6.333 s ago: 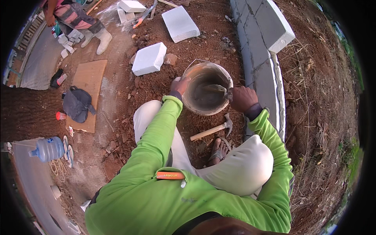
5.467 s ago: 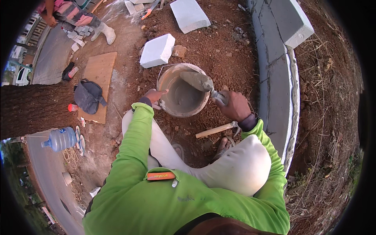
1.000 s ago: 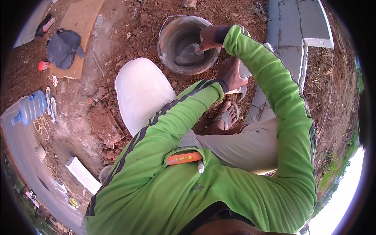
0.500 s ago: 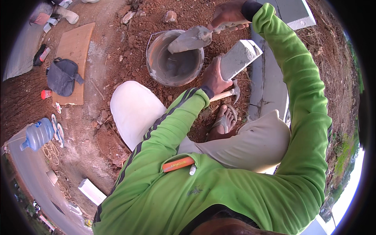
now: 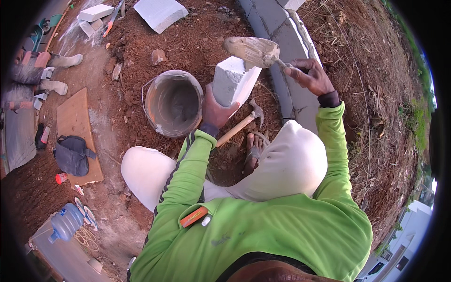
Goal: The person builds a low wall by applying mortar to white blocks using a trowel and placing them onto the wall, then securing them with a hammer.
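My left hand (image 5: 217, 108) is wrapped round a white lightweight block (image 5: 226, 83), holding it tilted up off the ground. A trowel (image 5: 251, 50) smeared with wet grey mortar lies over the block's upper end, seemingly touching it. Its handle is in the closed fingers of my right hand (image 5: 310, 77). Left of the block stands a bucket (image 5: 152, 105) with grey mortar inside and a wire handle at its side. A claw hammer (image 5: 239, 127) with a wooden handle lies on the soil below the block, near my sandalled foot (image 5: 253, 152).
A low block wall (image 5: 287, 44) runs along the right of the bucket. Another white block (image 5: 160, 14) lies on the soil beyond it. A dark bag (image 5: 73, 155) rests on a brown board (image 5: 75, 110) at left, near a water jug (image 5: 67, 221). Another person's boots (image 5: 68, 61) show farther left.
The trowel has moved right, from above the bucket to the block's upper end. My left hand has turned the block more upright. The whole view has shifted.
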`<action>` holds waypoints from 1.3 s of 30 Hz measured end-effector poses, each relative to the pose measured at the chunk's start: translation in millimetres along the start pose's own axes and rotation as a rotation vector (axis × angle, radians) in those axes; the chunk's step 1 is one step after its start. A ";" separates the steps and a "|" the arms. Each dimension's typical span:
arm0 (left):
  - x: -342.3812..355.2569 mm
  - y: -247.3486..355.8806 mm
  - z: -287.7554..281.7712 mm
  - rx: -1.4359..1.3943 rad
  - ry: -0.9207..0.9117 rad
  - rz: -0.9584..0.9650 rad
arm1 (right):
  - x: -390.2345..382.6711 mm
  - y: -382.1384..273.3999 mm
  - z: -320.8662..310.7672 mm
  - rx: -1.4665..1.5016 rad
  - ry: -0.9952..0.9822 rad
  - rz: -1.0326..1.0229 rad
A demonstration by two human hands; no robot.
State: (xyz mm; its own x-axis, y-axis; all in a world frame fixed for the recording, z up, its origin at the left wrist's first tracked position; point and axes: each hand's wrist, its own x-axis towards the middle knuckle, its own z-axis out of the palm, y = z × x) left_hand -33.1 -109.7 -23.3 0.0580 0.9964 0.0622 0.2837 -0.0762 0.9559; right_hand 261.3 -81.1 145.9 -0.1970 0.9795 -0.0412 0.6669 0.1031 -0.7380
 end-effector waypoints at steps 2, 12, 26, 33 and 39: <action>2.3 -5.7 2.1 -0.029 -0.007 0.017 | -27.4 25.3 27.1 -0.285 0.272 -0.197; 10.3 0.5 6.6 0.028 0.040 0.114 | -93.3 49.6 95.7 -0.664 0.581 -0.228; 20.9 87.2 -116.4 -0.561 0.243 0.031 | -28.5 21.6 39.3 0.561 0.583 0.057; 5.5 92.7 -266.8 -0.402 0.824 0.466 | 97.1 -60.6 113.5 -0.567 -0.268 -0.347; -27.6 62.0 -299.0 -0.342 1.206 0.443 | 147.9 -114.9 289.2 -1.314 -0.534 -0.780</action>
State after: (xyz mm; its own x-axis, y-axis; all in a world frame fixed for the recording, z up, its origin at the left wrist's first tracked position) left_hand -303.4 -130.6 120.1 -0.8472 0.3132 0.4291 0.1973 -0.5645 0.8015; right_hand -52.3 1.9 29.8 -0.7916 0.4814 -0.3764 0.3573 0.8643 0.3539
